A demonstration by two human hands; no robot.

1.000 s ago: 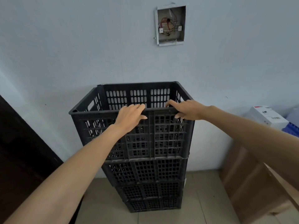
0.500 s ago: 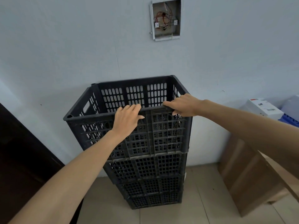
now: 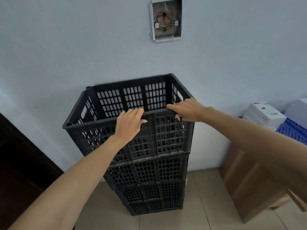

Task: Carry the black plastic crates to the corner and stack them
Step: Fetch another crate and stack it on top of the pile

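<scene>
Several black perforated plastic crates stand stacked against the pale wall. The top crate (image 3: 167, 135) sits on the lower crates (image 3: 149, 185) and is empty inside. My left hand (image 3: 129, 124) rests over the middle of its near rim, fingers curled on the edge. My right hand (image 3: 186, 110) holds the near rim at the right corner, fingers hooked over the edge and thumb on the outer face. Both forearms reach in from the bottom corners of the view.
A dark wooden door (image 3: 20, 163) is at the left. A brown wooden cabinet (image 3: 249, 183) stands at the right, with white boxes (image 3: 264, 112) and a blue crate (image 3: 292, 130) on it. An open electrical box (image 3: 166, 19) is set in the wall above. The floor (image 3: 207, 213) is beige tile.
The stack has drifted slightly lower and left in the view as my head moved. Both hands stay on the top crate's near rim.
</scene>
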